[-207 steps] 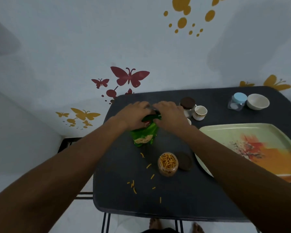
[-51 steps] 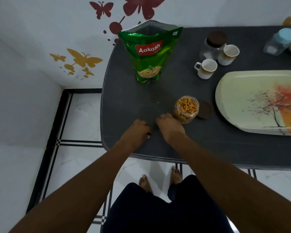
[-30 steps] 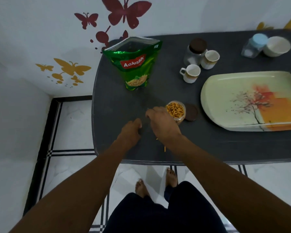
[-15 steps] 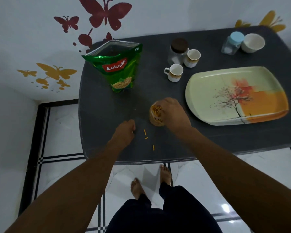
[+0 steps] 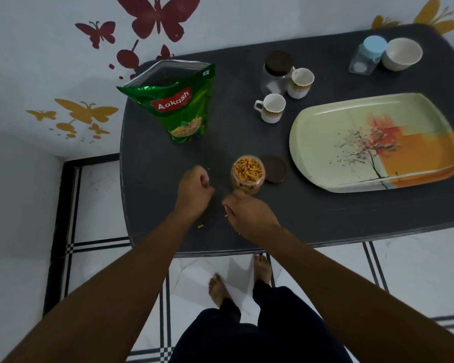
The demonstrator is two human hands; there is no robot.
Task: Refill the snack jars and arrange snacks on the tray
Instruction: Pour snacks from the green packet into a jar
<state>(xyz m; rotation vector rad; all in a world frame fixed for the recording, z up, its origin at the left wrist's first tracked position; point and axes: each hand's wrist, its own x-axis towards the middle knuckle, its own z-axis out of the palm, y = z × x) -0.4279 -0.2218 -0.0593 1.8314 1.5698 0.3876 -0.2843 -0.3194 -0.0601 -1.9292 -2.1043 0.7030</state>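
Observation:
An open clear jar (image 5: 247, 174) full of orange snack sticks stands on the dark table (image 5: 325, 205), with its brown lid (image 5: 274, 169) lying just to the right. A few spilled sticks (image 5: 200, 226) lie near the front edge. My left hand (image 5: 194, 189) hovers left of the jar with its fingers curled in; nothing shows inside them. My right hand (image 5: 247, 212) is low on the table in front of the jar, fingers bent down beside a loose stick (image 5: 226, 215), fingertips hidden. The open green snack bag (image 5: 176, 100) stands at the back left. The painted tray (image 5: 372, 142) lies on the right.
Two small cups (image 5: 270, 107) (image 5: 300, 82) and a brown-lidded jar (image 5: 277, 69) stand behind the tray's left end. A blue-lidded jar (image 5: 367, 57) and a white bowl (image 5: 401, 53) sit at the far right corner. The wall is close behind.
My right hand has come off the jar's mouth and dropped to the table in front of it. My left hand has shifted toward the jar. The camera has swung slightly.

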